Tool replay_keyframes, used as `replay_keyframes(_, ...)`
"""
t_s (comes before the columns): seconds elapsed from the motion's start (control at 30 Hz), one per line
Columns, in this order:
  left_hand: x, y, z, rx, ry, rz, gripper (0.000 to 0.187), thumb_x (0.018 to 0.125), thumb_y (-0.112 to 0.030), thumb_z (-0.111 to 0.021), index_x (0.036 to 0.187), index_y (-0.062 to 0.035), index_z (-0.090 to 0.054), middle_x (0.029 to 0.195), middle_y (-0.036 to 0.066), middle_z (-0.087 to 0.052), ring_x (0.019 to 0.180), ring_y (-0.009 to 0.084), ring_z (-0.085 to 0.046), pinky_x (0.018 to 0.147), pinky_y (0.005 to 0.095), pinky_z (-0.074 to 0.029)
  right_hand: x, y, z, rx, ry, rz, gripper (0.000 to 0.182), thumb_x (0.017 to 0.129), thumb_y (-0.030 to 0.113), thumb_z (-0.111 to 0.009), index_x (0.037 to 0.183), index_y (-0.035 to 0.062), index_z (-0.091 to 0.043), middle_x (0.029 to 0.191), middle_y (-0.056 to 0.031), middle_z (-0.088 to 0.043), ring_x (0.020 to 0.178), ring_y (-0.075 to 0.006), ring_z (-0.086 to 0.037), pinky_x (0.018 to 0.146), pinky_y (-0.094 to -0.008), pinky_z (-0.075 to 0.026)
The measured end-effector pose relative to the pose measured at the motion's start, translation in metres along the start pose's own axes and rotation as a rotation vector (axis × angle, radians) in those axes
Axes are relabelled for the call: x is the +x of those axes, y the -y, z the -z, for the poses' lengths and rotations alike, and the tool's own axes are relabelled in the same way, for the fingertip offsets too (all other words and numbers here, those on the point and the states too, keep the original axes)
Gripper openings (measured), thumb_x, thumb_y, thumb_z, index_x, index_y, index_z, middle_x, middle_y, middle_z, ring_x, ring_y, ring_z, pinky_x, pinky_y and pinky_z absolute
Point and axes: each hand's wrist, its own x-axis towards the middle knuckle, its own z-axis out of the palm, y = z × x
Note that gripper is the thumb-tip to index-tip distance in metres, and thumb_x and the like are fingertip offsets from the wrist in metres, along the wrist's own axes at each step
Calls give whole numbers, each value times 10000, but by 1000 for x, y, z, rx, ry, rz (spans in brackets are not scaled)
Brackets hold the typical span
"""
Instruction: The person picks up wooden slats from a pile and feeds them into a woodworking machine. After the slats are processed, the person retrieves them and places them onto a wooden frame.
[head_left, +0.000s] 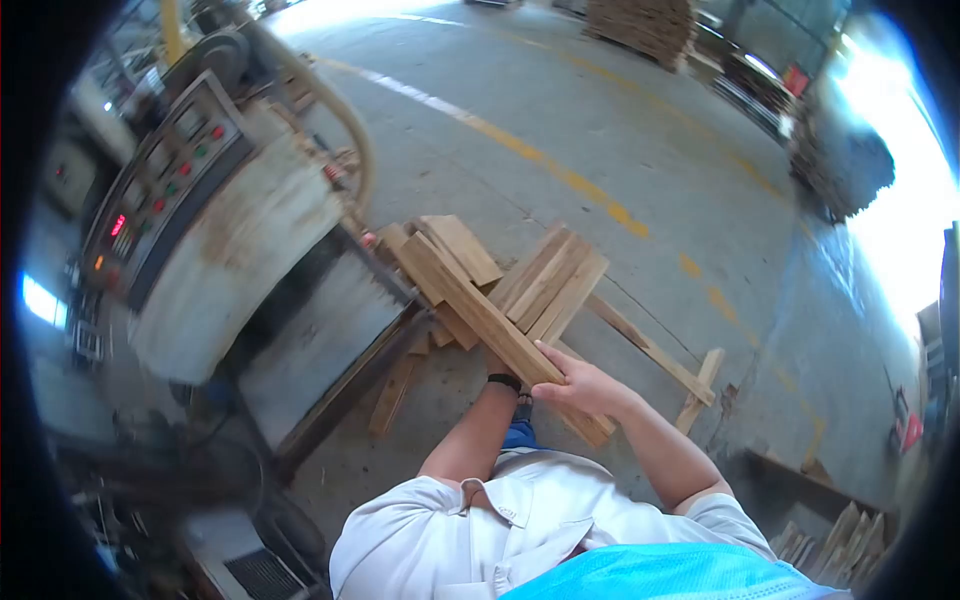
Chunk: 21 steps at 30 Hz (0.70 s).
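A long wooden board (480,315) slants across the middle, from beside the machine down to my right. My right hand (580,385) is closed round its lower part, with the thumb on top. My left arm reaches under the board; a dark band is on its wrist, and only a little of my left hand (497,366) shows, its fingers hidden beneath the wood. Just beyond, several shorter boards (555,285) lie side by side, and more wood pieces (458,250) are piled next to the machine.
At the left stands a large machine (240,230) with a control panel (165,185) and a flat metal bed (325,335). A wooden stand (655,355) reaches out to the right. A box of wood pieces (845,540) is at lower right; a wood stack (640,28) stands far back.
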Motion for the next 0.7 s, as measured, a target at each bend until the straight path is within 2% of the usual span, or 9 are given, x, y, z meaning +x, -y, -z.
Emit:
replay_keyframes(0.03,-14,-7,6,-10,-12,-51,504,1015,-587,-375,1150,-162,-609,1030,103,-680,962,289,-685,859,471,-574,-3,6,-10,-13,29,22,999,898,602,-670,1609,57,-227,1564,-232,-412,1437,-362,-414,1182,-379,-320)
replay_keyframes(0.1,-38,-20,22,-31,-39,-142,506,1015,-590,-372,1159,-165,-605,1045,102,-678,975,288,-682,871,471,-570,-8,26,-24,-21,95,-11,929,890,465,-677,1604,60,-242,1518,-267,-458,1410,-389,-446,1164,-399,-356)
replay_keyframes(0.17,-65,-28,40,-51,-67,-222,508,1014,-593,-368,1169,-167,-600,1060,100,-676,989,287,-680,883,471,-567,-12,41,-41,-51,130,13,904,899,456,-670,1599,54,-261,1468,-270,-512,1368,-384,-494,1133,-394,-389)
replay_keyframes(0.23,-90,-41,59,-67,-101,-295,511,1014,-595,-365,1179,-170,-595,1074,99,-674,1002,286,-678,896,471,-563,-11,48,-60,-54,193,34,987,897,622,-662,1598,57,-259,1482,-259,-499,1376,-371,-484,1142,-393,-362)
replay_keyframes(0.27,-113,-47,50,-69,-182,-273,584,1007,-640,-304,1278,-182,-546,1213,85,-636,1122,294,-638,984,461,-521,-13,58,-68,-34,213,33,988,894,624,-668,1592,49,-268,1451,-258,-529,1345,-372,-515,1123,-395,-379)
replay_keyframes(0.37,-173,-77,17,-70,-229,-278,669,997,-673,-261,1343,-169,-533,1259,116,-624,1164,330,-623,1002,474,-517,-7,78,-93,-118,233,63,988,885,626,-680,1594,67,-279,1433,-252,-550,1334,-369,-528,1117,-398,-385)
replay_keyframes(0.43,-193,-97,16,-100,-235,-330,738,988,-703,-228,1379,-148,-518,1285,147,-619,1194,357,-611,1025,496,-506,3,92,-108,-135,273,66,973,894,580,-700,1609,100,-248,1483,-244,-506,1381,-359,-484,1149,-396,-355)
replay_keyframes(0.53,-197,-137,47,-210,-52,-302,798,985,-727,-233,1416,-110,-499,1333,169,-609,1217,356,-603,1049,513,-490,23,118,-131,-124,284,247,911,958,423,-685,1636,146,-145,1589,-212,-383,1464,-339,-376,1204,-388,-282)
replay_keyframes(0.7,-213,-221,104,-164,-168,-410,783,979,-709,-204,1430,-148,-513,1401,139,-582,1271,355,-563,1092,523,-440,81,159,-186,-63,427,292,867,982,380,-658,1645,166,-143,1641,-143,-320,1515,-273,-291,1223,-369,-237)
